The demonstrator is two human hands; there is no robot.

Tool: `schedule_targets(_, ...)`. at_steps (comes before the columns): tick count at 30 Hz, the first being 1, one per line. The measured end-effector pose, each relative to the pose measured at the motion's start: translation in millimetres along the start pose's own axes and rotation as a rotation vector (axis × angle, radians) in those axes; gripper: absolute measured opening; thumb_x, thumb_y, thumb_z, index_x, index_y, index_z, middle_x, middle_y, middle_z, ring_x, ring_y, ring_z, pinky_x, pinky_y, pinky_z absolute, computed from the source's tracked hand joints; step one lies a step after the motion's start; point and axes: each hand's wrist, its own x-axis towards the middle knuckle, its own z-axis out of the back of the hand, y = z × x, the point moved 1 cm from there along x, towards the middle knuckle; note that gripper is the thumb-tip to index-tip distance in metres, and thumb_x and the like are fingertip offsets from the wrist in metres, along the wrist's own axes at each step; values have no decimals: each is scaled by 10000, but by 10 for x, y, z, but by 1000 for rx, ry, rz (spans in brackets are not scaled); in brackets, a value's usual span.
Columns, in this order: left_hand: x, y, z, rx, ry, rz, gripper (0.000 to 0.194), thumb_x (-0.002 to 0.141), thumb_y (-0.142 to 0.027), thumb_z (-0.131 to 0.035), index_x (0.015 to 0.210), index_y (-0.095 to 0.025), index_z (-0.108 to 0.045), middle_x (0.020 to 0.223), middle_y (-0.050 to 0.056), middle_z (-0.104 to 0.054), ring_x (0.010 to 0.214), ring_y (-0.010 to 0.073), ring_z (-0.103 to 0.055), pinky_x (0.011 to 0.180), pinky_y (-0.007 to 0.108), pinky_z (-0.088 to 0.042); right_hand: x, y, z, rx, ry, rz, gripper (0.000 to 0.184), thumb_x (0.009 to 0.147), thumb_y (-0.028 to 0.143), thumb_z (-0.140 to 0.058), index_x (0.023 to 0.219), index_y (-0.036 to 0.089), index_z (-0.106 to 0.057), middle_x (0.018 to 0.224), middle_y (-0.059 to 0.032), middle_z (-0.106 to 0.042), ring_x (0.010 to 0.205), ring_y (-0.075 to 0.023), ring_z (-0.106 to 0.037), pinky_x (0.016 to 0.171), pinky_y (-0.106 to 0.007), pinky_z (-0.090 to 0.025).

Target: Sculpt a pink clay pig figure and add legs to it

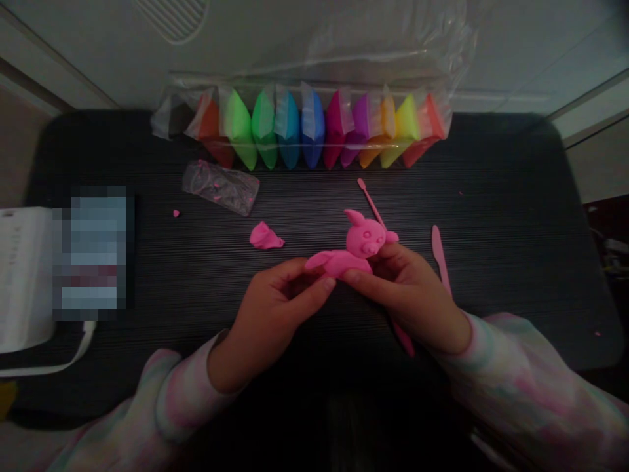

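Observation:
A pink clay animal figure with two ears, eyes and a snout is held up between both hands above the dark table. My left hand pinches the left end of its body, thumb in front and fingers behind. My right hand grips the body below the head, its thumb pressed on the front. A lump of pink clay lies on the table beyond my left hand. Behind the figure lies a thin pink modelling tool, partly hidden by the figure and my right hand. To the right rests a pink clay knife.
A clear bag of several coloured clay packets stands along the table's back edge. Nearer lies a crumpled clear wrapper with pink bits. On the left are a blurred phone-like device, a cable and a white box.

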Motion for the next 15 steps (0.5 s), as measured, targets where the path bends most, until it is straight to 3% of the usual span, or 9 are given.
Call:
schedule_targets(6, 1, -5, -22, -125, -8, 28, 177, 679, -242, -670, 850, -204, -647, 760, -42, -658, 661, 65, -582, 597, 141, -451, 2, -15, 4, -14, -15, 13, 143, 721, 189, -648, 858, 226, -637, 911, 35, -699, 847, -106, -643, 800, -236, -500)
schedule_targets(10, 3, -26, -12, -100, -18, 38, 66, 687, -226, -667, 751, -209, -660, 644, -71, -622, 593, 35, -548, 551, 108, -419, -4, -20, -2, -8, -32, 4, 176, 695, 167, -666, 858, 221, -630, 898, 33, -701, 822, -104, -649, 789, -231, -506)
schedule_targets(15, 10, -24, -9, -133, -2, 46, 64, 689, -210, -667, 752, -218, -670, 671, -72, -638, 611, 33, -559, 560, 107, -421, -20, -15, -6, -26, -22, -18, 191, 706, 172, -655, 888, 217, -622, 926, 19, -696, 844, -111, -647, 802, -237, -504)
